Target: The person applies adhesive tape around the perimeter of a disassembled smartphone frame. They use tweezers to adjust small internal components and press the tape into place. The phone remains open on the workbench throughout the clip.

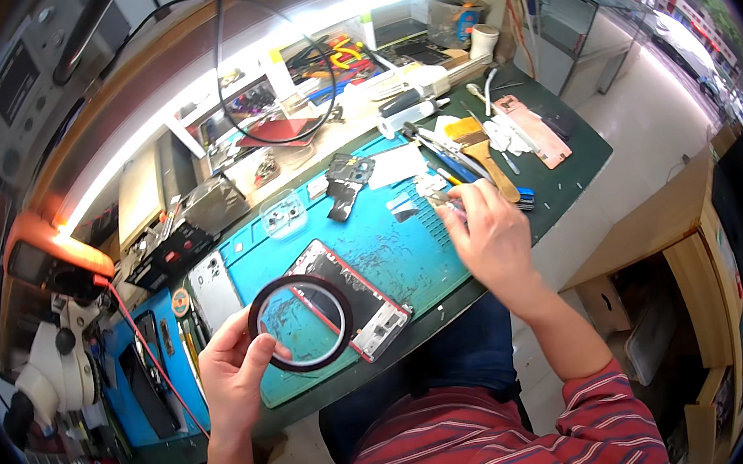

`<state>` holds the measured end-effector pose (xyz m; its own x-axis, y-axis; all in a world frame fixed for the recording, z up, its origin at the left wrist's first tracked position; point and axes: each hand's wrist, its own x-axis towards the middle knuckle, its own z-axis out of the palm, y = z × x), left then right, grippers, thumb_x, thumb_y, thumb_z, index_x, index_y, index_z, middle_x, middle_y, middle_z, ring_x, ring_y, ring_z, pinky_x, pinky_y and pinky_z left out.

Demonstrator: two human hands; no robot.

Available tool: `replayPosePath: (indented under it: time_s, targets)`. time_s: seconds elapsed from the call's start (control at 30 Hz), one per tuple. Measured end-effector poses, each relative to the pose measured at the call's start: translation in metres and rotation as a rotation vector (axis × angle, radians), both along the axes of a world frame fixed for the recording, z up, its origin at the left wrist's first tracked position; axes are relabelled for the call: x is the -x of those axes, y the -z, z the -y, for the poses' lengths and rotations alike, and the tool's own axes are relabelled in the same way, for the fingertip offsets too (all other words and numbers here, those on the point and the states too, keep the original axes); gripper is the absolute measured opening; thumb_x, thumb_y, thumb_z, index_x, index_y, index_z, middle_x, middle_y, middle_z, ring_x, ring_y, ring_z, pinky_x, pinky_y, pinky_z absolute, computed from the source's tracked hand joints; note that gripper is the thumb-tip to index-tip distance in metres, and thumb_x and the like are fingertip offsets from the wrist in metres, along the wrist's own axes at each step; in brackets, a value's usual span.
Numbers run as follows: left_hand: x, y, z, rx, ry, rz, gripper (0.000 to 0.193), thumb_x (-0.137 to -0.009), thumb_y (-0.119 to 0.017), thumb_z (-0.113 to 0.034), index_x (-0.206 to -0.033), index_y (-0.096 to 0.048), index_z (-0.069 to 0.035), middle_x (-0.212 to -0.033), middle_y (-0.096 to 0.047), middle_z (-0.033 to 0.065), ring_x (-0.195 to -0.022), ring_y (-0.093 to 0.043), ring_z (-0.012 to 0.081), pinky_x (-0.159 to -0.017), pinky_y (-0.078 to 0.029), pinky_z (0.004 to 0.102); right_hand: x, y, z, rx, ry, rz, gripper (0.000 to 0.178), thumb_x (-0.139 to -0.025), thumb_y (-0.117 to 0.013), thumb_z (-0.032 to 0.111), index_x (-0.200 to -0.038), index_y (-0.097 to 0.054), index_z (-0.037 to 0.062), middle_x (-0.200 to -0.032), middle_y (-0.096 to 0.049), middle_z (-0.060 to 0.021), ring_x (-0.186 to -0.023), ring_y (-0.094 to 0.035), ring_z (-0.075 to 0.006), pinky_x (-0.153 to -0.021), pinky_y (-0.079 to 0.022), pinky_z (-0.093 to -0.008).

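Note:
My left hand (pixel 233 375) grips a roll of black tape (pixel 345 308) by its near left edge, and the mat shows through its wide hole. Below it lies an opened phone (pixel 358 301) with a red frame and dark inside, partly hidden behind the roll. Over the mat's right edge, the thumb and fingers of my right hand (pixel 495 236) are pinched together. Something small and slim seems to be between them, too small to make out. Close to those fingertips are scattered small pieces and a bundle of pen-like tools (pixel 453 154).
Black phone parts (pixel 350 180) and a clear plastic box (pixel 284 215) lie on the blue mat (pixel 429 267). A yellow-bristled brush (pixel 495 166) and a pink phone panel (pixel 534 131) are at the right. An orange multimeter (pixel 56 255) and a white microscope (pixel 49 366) stand left.

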<state>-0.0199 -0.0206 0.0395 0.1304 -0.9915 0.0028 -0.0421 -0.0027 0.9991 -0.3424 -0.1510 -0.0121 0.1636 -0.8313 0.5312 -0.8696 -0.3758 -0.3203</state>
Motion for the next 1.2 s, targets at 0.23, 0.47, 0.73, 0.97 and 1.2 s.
replayPosePath:
  time_s: [0.23,0.47,0.73,0.97,1.2]
  targets:
    - [-0.039,0.024,-0.071,0.018,-0.148,-0.112,0.053,-0.096,-0.079,-0.011,-0.141,-0.057,0.006,-0.099,-0.069,0.0106,-0.075,-0.070,0.0149,-0.068,-0.060,0.0273,-0.039,-0.023,-0.036,-0.099,-0.261,-0.008,0.071,-0.094,-0.073,0.053,-0.139,-0.061,-0.0008,-0.122,-0.066,-0.0128,-0.110,-0.065,-0.0303,-0.081,-0.055,-0.0458]
    - [-0.048,0.027,-0.100,0.023,-0.164,-0.194,0.052,-0.096,-0.078,-0.008,-0.141,-0.058,0.005,-0.098,-0.068,0.0093,-0.075,-0.070,0.0148,-0.067,-0.060,0.0272,-0.095,-0.014,-0.082,-0.045,-0.368,-0.340,0.096,-0.088,-0.072,0.066,-0.151,-0.051,-0.0028,-0.122,-0.062,-0.0186,-0.102,-0.060,-0.0267,-0.075,-0.052,-0.0341]
    - [-0.057,0.038,-0.105,0.018,-0.129,-0.237,0.050,-0.096,-0.076,-0.002,-0.141,-0.058,0.006,-0.104,-0.070,0.0098,-0.077,-0.071,0.0158,-0.071,-0.058,0.0266,-0.114,-0.019,-0.081,-0.122,-0.274,-0.399,0.087,-0.086,-0.076,0.056,-0.151,-0.054,0.0009,-0.099,-0.058,-0.0105,-0.093,-0.059,-0.0235,-0.070,-0.054,-0.0311]
    - [-0.056,0.046,-0.108,0.041,-0.111,-0.269,0.049,-0.097,-0.076,-0.004,-0.141,-0.058,0.006,-0.104,-0.071,0.0101,-0.077,-0.071,0.0150,-0.069,-0.058,0.0258,-0.083,-0.036,-0.064,-0.069,-0.225,-0.134,0.070,-0.097,-0.071,0.050,-0.145,-0.058,0.0008,-0.102,-0.071,-0.0143,-0.093,-0.070,-0.0328,-0.076,-0.059,-0.0418]
    - [0.003,0.039,-0.092,-0.118,0.175,-0.274,0.052,-0.094,-0.070,0.013,-0.143,-0.056,0.004,-0.100,-0.069,0.0094,-0.081,-0.073,0.0136,-0.070,-0.061,0.0256,-0.025,-0.061,-0.094,-0.758,-0.677,0.399,0.051,-0.099,-0.075,0.022,-0.145,-0.061,0.0036,-0.114,-0.076,-0.0139,-0.105,-0.074,-0.0196,-0.087,-0.058,-0.0335]
